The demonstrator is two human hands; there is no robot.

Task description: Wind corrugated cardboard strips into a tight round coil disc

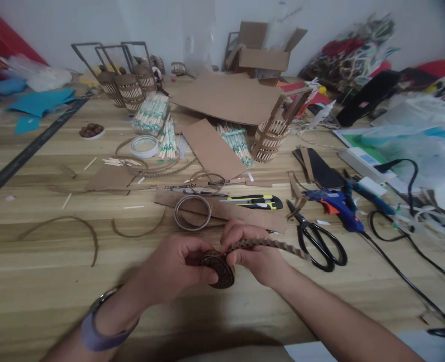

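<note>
Between thumb and fingers, my left hand (181, 269) holds a dark brown coil of corrugated cardboard (222, 271), rolled into a disc. My right hand (250, 254) pinches a corrugated cardboard strip (275, 244) close to the coil's edge. The strip's loose end stretches off to the right over that hand. Just beyond my hands a cardboard ring (193, 197) lies on its side near a flat cardboard strip (260, 217). A yellow and black utility knife (252, 202) rests behind it. Black-handled scissors (322, 246) lie to the right of my right hand.
A blue glue gun (337, 208) with a trailing cord lies at the right. Further back are a stick-sided bucket (269, 141), bundled wooden sticks (150, 113), a tape roll (144, 147) and cardboard sheets (226, 95). Thin curved strips (94, 241) lie left.
</note>
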